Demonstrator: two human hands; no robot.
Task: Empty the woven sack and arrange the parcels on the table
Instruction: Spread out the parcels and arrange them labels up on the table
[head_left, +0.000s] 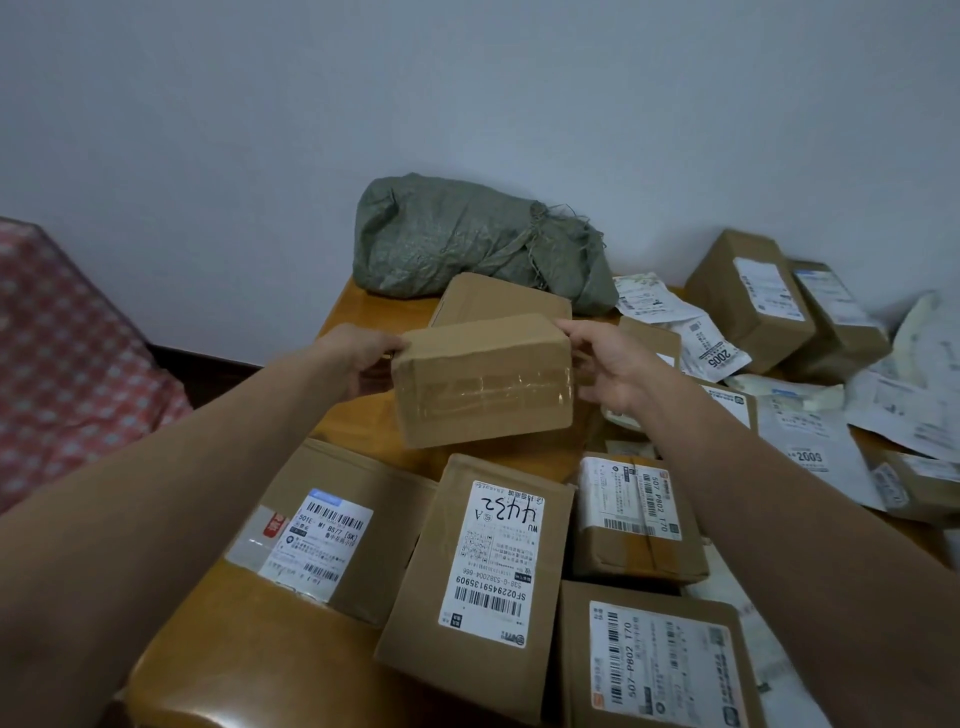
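Matt brown cardboard box (483, 382), banded with glossy, wrinkled clear tape (498, 395). Behind the box, a coarse grey-green woven plastic sack (467, 241). Beneath the box, a smooth, faintly shiny orange-brown wooden table (374, 312). Right of the box, crinkled white plastic mailers (810, 447) with paper labels (714, 353). Far left of it, red checked cloth (67, 364).

dim, flat light; wide-angle bending at edges

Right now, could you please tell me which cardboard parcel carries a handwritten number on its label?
The parcel at front centre, just below the held box: its label bears a large handwritten number; the neighbouring boxes' labels show only print.
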